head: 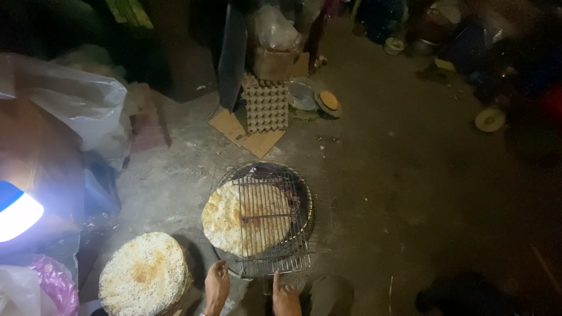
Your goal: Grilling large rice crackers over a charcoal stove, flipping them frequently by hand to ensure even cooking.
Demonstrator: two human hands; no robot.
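I am reaching both hands toward the near edge of the wire grill rack (270, 225), which is lying over a round charcoal brazier (304, 196) on the concrete floor (380, 175). My left hand (217, 288) is hanging just short of the rack's near left corner, fingers loosely curled and holding nothing. My right hand (285, 297) is pointing up at the rack's near rim, fingers narrow and together, gripping nothing that I can see. A round speckled flat cracker (246, 217) is sitting clamped in the rack, browning in the middle. A stack of finished crackers (144, 274) is standing just left of my left hand. Farther back, grey egg trays (266, 105) are leaning upright below a brown carton (276, 64), with flat cardboard pieces (246, 136) lying at their foot. A white plastic bag (76, 99) is bulging at the left.
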